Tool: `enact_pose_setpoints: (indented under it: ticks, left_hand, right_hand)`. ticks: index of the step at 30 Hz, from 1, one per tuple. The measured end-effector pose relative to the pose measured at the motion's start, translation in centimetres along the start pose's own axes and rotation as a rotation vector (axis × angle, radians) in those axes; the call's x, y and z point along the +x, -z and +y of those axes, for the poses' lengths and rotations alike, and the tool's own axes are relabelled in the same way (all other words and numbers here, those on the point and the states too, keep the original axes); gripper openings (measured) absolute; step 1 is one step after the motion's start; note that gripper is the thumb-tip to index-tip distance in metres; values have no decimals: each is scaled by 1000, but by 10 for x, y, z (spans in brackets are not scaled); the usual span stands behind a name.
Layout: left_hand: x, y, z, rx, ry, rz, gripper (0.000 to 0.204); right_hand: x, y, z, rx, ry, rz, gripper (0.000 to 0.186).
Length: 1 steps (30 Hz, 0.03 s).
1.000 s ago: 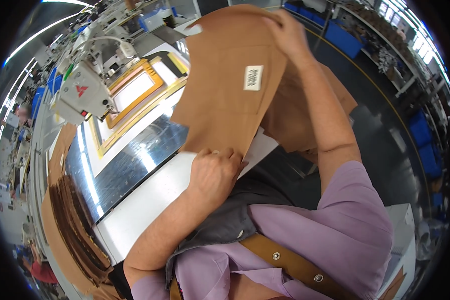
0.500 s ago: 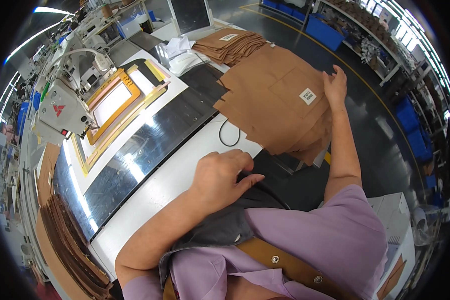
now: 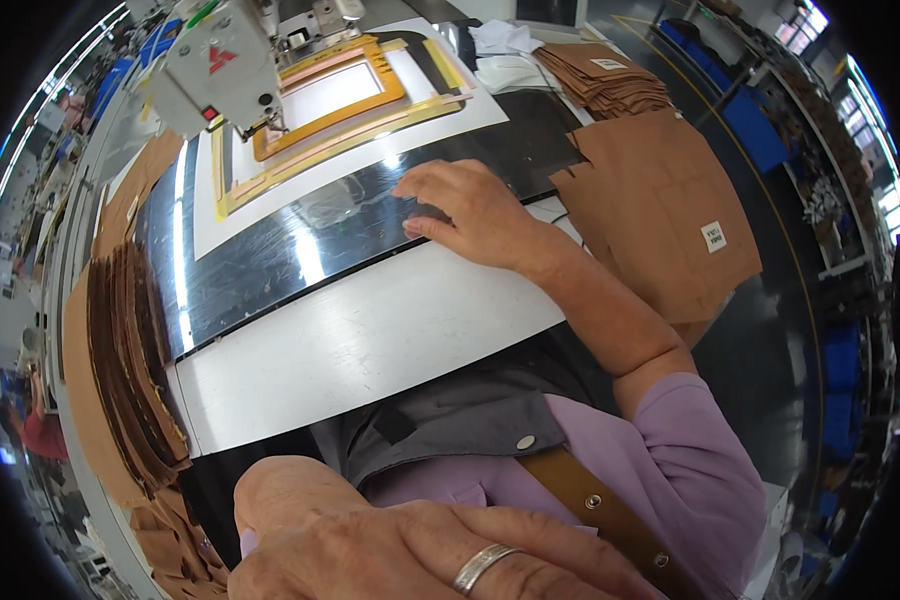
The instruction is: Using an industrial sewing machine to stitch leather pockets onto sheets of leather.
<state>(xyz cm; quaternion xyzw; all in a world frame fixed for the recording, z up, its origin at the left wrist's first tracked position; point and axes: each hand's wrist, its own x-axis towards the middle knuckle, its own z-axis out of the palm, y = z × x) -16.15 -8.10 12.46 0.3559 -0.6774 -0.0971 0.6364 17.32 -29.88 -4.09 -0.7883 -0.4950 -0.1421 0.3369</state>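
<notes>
Close in front of the view at the lower edge is my left hand (image 3: 400, 550), seen from its back, with a ring on one finger. Its fingers reach out toward the right and their tips are cut off; nothing shows in them. My right hand (image 3: 475, 215) hovers above the shiny metal plate (image 3: 355, 215), empty, thumb and fingers apart. Beyond it stands a sewing machine head (image 3: 220, 70) beside an orange clamp frame (image 3: 390, 88). To the right of my right forearm lie flat brown fabric pieces (image 3: 650, 190) with a white label on top.
A pile of brown fabric (image 3: 600, 90) lies at the far right of the table, next to white cloth (image 3: 505, 40). More brown pieces hang in a thick stack (image 3: 120, 350) over the left edge. Blue bins (image 3: 755, 130) and shelving stand across the aisle.
My right hand has left the brown fabric pieces and moved left over the metal plate. My left hand has come up close to the view. The view has turned leftward.
</notes>
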Motion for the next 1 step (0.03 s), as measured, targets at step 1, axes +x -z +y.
enact_pose_setpoints:
  ticks: [1]
  left_hand:
    - [-5, -10, 6, 21, 6, 19, 55]
  right_hand:
    - [2, -11, -7, 19, 19, -12, 33]
